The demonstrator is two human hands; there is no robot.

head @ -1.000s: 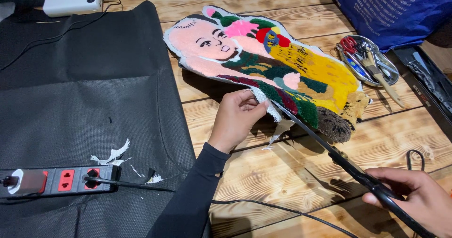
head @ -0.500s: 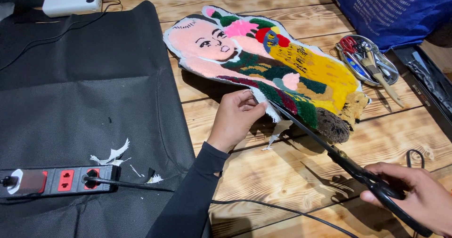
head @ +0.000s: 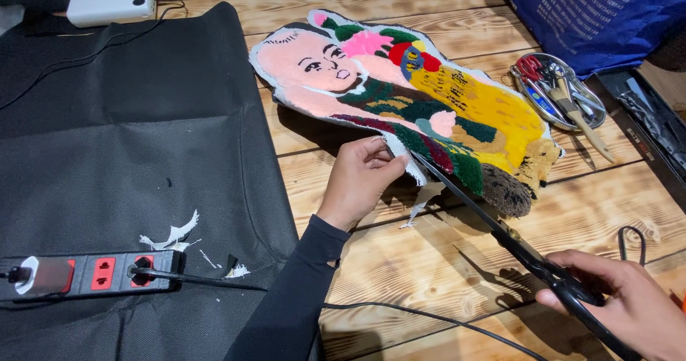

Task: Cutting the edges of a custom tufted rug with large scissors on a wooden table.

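My left hand (head: pixel 359 179) rests at the lower edge of the tufted rug piece (head: pixel 407 104), fingers pressed together and pinching the white backing fabric where it overhangs the pile. My right hand (head: pixel 629 307) is low at the right of the view, fingers curled shut through the black handles of long scissors (head: pixel 522 250). The blades run up and left from that hand, their tips reaching the rug's edge just beside my left fingertips; I cannot tell how far apart the blades stand.

The rug piece lies flat on the wooden table (head: pixel 429 275), a face in pink at its upper left, yellow, green and red areas to the right. White fabric scraps (head: pixel 175 234) lie on the black cloth (head: pixel 128 147) at left, near a black power strip (head: pixel 93 274) with a plug in it. A white power bank (head: pixel 111 7) sits at the cloth's far edge. A metal tray of tools (head: pixel 557 89) stands just right of the rug, beside blue fabric (head: pixel 600 11).
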